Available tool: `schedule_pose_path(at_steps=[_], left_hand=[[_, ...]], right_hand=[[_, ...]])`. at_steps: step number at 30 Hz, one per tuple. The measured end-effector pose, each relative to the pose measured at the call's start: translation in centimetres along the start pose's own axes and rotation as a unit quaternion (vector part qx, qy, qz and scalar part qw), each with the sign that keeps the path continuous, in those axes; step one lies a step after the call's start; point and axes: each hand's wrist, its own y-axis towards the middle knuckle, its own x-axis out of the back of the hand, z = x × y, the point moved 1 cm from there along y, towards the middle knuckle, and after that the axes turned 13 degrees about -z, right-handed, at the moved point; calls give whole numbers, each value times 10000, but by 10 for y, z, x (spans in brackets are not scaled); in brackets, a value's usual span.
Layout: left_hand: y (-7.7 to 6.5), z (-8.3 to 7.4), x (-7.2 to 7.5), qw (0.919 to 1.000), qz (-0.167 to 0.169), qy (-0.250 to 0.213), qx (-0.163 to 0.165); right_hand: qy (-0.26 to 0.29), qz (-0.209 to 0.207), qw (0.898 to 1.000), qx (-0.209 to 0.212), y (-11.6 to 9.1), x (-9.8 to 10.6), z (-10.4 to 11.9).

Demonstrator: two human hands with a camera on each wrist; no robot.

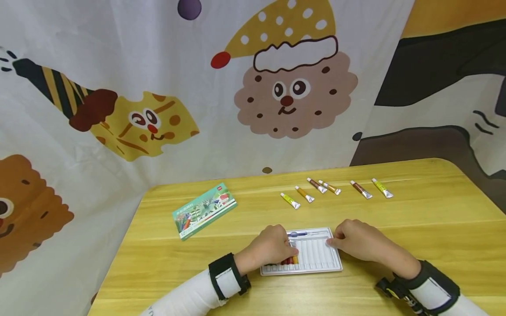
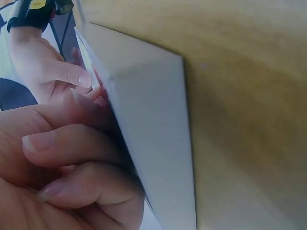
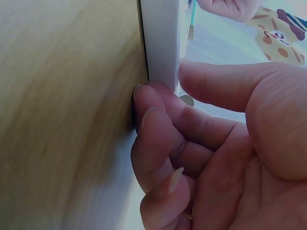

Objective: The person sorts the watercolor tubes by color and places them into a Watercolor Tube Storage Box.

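Observation:
A white slotted plastic tray (image 1: 316,254) lies on the table, with a blue-handled paintbrush (image 1: 300,235) in its long upper compartment. Dark and red paint tubes (image 1: 287,260) fill slots on its left side, partly hidden by my left hand (image 1: 269,248). That hand reaches over the tray with curled fingers, thumb and forefinger pinching the top of a yellow-orange paint tube (image 1: 295,260) in a slot. At the tray's right edge (image 3: 163,43), my right hand (image 1: 360,240) grips with the thumb on the rim and the forefinger low against the underside.
Several loose paint tubes lie behind the tray: yellow-green (image 1: 290,200), ochre (image 1: 304,193), brown (image 1: 317,185) and gold (image 1: 330,187), with another brown (image 1: 361,189) and yellow-green tube (image 1: 382,188) further right. A green paint box (image 1: 204,211) rests back left. A cartoon-printed curtain (image 1: 221,109) hangs behind the table.

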Motion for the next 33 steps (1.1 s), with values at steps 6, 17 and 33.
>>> schedule_pose_path(at_steps=[6,17,33], left_hand=[[0,0,0,10000,7,4,70],[-3,8,14,9996,-290,-63,-15],[-32,45,50,9969,-620,178,457]], right_hand=[[-9,-5,10000,19,0,0,0],[15,11,10000,59,1,-1,-3],[10,30,10000,25,0,-1,-1]])
